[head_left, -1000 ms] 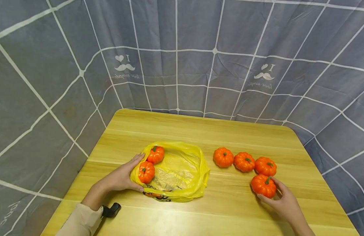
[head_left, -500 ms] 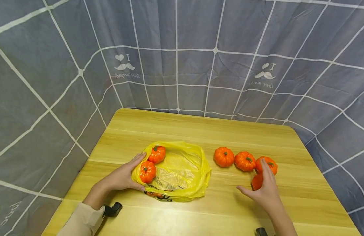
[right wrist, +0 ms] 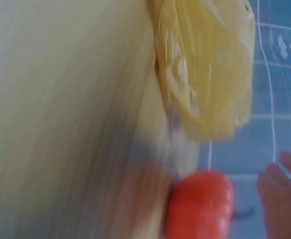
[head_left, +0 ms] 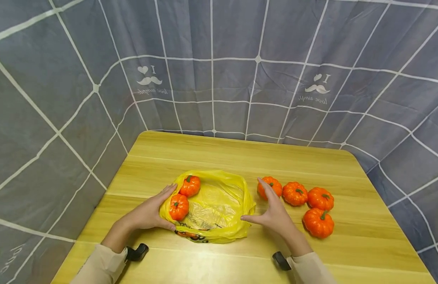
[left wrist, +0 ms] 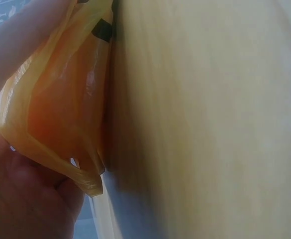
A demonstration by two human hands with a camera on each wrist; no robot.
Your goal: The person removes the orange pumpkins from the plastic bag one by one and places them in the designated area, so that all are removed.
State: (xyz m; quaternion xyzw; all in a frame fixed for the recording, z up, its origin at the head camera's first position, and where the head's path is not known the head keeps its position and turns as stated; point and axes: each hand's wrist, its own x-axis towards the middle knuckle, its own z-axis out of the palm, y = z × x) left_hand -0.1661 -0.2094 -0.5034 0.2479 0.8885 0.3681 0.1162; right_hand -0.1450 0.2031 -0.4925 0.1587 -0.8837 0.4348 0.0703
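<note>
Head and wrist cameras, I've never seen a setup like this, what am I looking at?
No machine here, just a person's bare left hand and right hand. The widest picture comes from a camera worn on the head, looking down; the others come from one on each wrist. On the wooden table sits a yellow bag with two orange pumpkins inside, and four loose pumpkins to its right. The left hand cups the bag's left side; the right hand, near its right edge, holds nothing.

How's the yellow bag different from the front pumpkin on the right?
The yellow bag is bigger, thin and crinkly; the front pumpkin is smaller, round and ribbed. The bag is yellow with an open top; the pumpkin is orange with a green stem. Both look shiny and sit on the table.
</note>
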